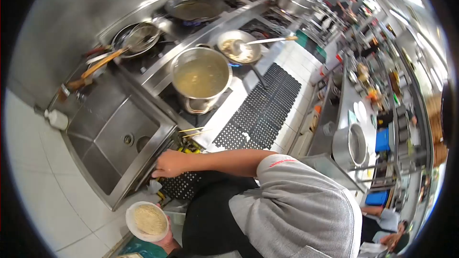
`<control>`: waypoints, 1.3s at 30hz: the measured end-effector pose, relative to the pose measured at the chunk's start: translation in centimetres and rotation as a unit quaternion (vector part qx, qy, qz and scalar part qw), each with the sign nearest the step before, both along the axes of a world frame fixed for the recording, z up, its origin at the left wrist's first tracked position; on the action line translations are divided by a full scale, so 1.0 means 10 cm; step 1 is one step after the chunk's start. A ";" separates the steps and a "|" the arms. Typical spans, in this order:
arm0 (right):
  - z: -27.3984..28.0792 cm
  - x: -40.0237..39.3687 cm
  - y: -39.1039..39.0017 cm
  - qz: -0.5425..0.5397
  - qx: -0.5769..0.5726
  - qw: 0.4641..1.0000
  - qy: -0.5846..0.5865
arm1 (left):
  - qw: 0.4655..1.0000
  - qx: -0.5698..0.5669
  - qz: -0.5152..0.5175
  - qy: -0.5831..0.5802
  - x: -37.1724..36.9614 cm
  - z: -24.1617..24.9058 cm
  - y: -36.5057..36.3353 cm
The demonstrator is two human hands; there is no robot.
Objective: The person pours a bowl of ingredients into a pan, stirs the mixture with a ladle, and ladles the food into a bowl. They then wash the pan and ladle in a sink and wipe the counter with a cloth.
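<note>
At the lower left, my left hand (pixel 168 242) holds a round white bowl (pixel 130 223) by its side; pale, grainy food (pixel 149 219) fills it. My right hand (pixel 173 163) reaches across to the front edge of the steel sink (pixel 112 129), with its fingers curled. What those fingers hold is hidden; a small pale object (pixel 154 187) shows just below them. Thin sticks (pixel 191 129) lie close above this hand, beside the stove. A large pot (pixel 202 74) of cloudy liquid stands beyond them.
Beyond the big pot, a pan (pixel 239 47) with food and a ladle sits over a blue flame. A wok (pixel 193 9) and strainers (pixel 142 36) are farther back. Black perforated mats (pixel 260 110) cover the floor. Another pot (pixel 351 145) stands on the right counter; people (pixel 382 229) are at the right.
</note>
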State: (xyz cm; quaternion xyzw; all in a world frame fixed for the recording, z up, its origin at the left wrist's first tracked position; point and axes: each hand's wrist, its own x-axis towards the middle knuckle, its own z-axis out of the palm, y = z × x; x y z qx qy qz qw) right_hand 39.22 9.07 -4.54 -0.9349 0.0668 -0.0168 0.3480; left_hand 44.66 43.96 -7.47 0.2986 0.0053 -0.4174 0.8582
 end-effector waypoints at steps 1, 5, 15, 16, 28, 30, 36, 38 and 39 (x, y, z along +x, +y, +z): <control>0.02 -0.26 -0.07 -0.025 0.011 1.000 0.011 | 0.999 -0.009 -0.012 0.052 -0.05 0.07 -0.11; -0.16 -1.30 -0.44 -0.186 0.001 0.981 -0.048 | 0.982 -0.009 -0.094 0.161 -0.38 0.24 -0.60; 0.28 -3.38 -1.59 -0.188 0.282 0.933 0.123 | 0.935 -0.019 -0.345 -0.084 -1.60 -0.24 -2.46; 0.35 -3.59 -1.69 -0.166 0.312 0.930 0.096 | 0.904 0.010 -0.357 -0.237 -1.97 -0.05 -2.76; 0.40 -6.03 -3.00 -0.314 0.567 0.761 -0.036 | 0.794 -0.022 -0.606 -0.049 -4.22 1.06 -5.11; 0.50 -6.18 -3.11 -0.326 0.560 0.758 -0.072 | 0.758 -0.059 -0.622 -0.185 -4.31 1.06 -5.27; 1.58 -6.96 -3.49 -0.398 0.220 0.863 -0.221 | 0.828 0.086 -0.541 -0.122 -4.42 0.98 -6.14; 2.23 -7.25 -3.49 -0.377 0.356 0.819 -0.247 | 0.857 0.108 -0.490 -0.113 -4.44 1.02 -6.36; 2.19 -7.41 -3.55 -0.346 0.401 0.800 -0.282 | 0.866 0.105 -0.478 -0.105 -4.44 1.06 -6.48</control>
